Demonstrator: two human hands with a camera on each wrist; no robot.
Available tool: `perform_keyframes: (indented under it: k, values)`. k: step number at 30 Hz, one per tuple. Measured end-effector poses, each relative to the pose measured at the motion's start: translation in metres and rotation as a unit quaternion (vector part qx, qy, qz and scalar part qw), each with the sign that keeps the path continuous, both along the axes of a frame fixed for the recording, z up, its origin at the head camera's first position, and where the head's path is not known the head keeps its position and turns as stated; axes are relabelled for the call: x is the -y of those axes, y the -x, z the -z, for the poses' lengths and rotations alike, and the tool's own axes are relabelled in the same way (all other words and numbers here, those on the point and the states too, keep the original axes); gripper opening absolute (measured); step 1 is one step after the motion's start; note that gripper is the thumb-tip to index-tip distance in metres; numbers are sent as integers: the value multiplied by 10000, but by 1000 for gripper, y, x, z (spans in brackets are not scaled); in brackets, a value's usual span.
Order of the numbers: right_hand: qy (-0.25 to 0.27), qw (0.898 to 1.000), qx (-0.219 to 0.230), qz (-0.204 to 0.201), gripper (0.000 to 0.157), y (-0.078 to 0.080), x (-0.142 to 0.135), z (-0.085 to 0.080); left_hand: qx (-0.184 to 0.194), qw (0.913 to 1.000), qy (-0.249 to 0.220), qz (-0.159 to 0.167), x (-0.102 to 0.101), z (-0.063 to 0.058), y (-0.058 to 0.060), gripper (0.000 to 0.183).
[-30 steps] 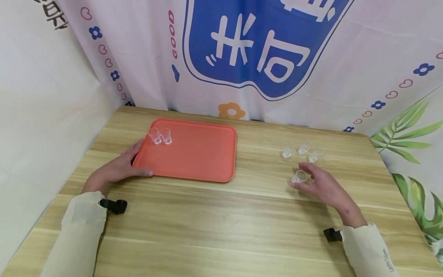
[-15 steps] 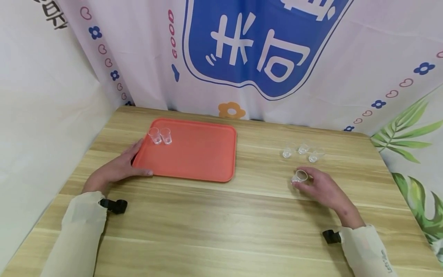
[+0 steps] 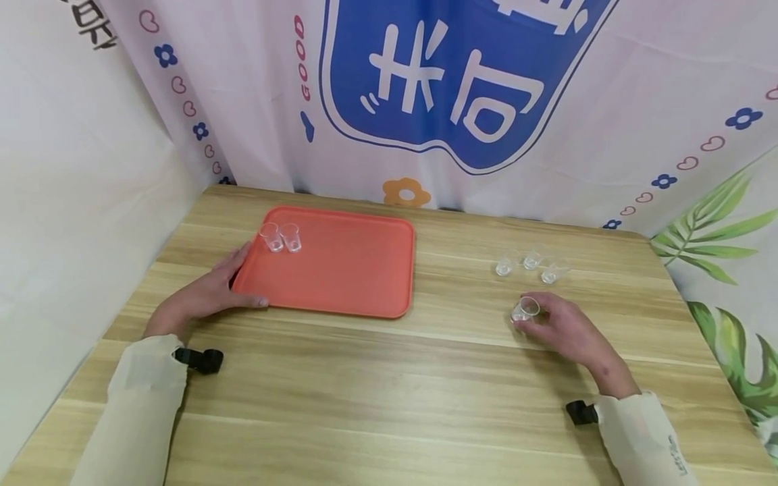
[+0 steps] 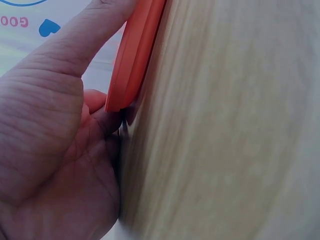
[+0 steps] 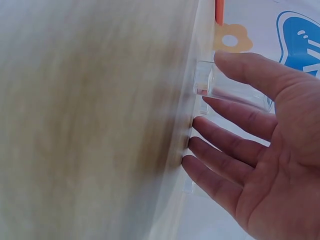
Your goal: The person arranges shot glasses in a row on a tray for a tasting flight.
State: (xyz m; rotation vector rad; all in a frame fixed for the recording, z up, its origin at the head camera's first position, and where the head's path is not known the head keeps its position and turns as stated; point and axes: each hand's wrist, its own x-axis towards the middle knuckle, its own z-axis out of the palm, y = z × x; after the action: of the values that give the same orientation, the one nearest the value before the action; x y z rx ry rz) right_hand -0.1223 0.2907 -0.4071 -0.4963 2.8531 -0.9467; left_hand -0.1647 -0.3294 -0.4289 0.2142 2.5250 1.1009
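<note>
At the left, my left hand (image 3: 209, 291) grips the near-left corner of a red tray (image 3: 340, 270). Its thumb lies along the front edge and its fingers are at the left side; the left wrist view has the fingertips partly hidden behind the tray's rim (image 4: 132, 60). Over on the right, my right hand (image 3: 562, 326) pinches a clear shot glass (image 3: 525, 310) between thumb and index finger. That glass (image 5: 204, 80) stands upright with its base close to the table, while the other fingertips (image 5: 192, 165) touch the tabletop.
Two clear shot glasses, one (image 3: 271, 238) beside the other (image 3: 291, 238), stand at the tray's far-left corner. Beyond my right hand are three more, a left one (image 3: 503, 267), a middle one (image 3: 532, 260) and a right one (image 3: 552, 273). A printed curtain (image 3: 261, 135) hangs behind the table.
My right hand's fingers have closed in on the shot glass, which stays in about the same spot. The left hand and the tray have not moved.
</note>
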Motion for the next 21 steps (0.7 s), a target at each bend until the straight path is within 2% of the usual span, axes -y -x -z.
perform_keyframes:
  k: [15,21]
  values:
    - [-12,10000,64,-46,43,3,-1,1,-98,9999,27,74,1,1,0,122]
    - [15,10000,11,-20,35,2,-1,1,-79,10000,-11,44,1,1,0,122]
